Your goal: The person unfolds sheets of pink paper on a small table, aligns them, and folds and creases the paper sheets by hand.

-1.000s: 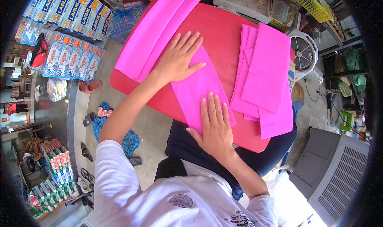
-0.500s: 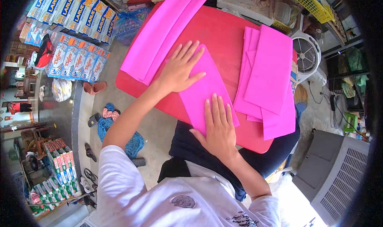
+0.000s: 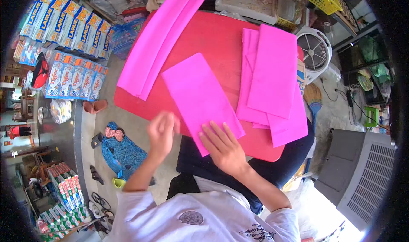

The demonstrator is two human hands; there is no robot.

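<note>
A folded bright pink sheet (image 3: 198, 95), paper or thin cloth, lies slantwise on the red table (image 3: 217, 42), its lower corner past the front edge. Flat on its near end rests my right hand (image 3: 223, 150), fingers stretched out. My left hand (image 3: 162, 133) is off the sheet, just left of its lower part, with fingers curled in and somewhat blurred; nothing shows in it. Farther left on the table is a long folded pink piece (image 3: 157, 50). To the right, several folded pink sheets (image 3: 272, 71) are piled loosely, overlapping.
Beer cartons (image 3: 72, 25) are stacked at the left. A blue mat (image 3: 123, 154) and several sandals lie on the floor. Behind the table's right side stand a fan (image 3: 314, 52) and a broom (image 3: 313, 97). A large grey vented unit (image 3: 362, 174) is at the lower right.
My left hand has lifted off the sheet's upper part and drawn back toward me, its fingers curling from spread. My right hand stays on the near end. The whole view has shifted slightly.
</note>
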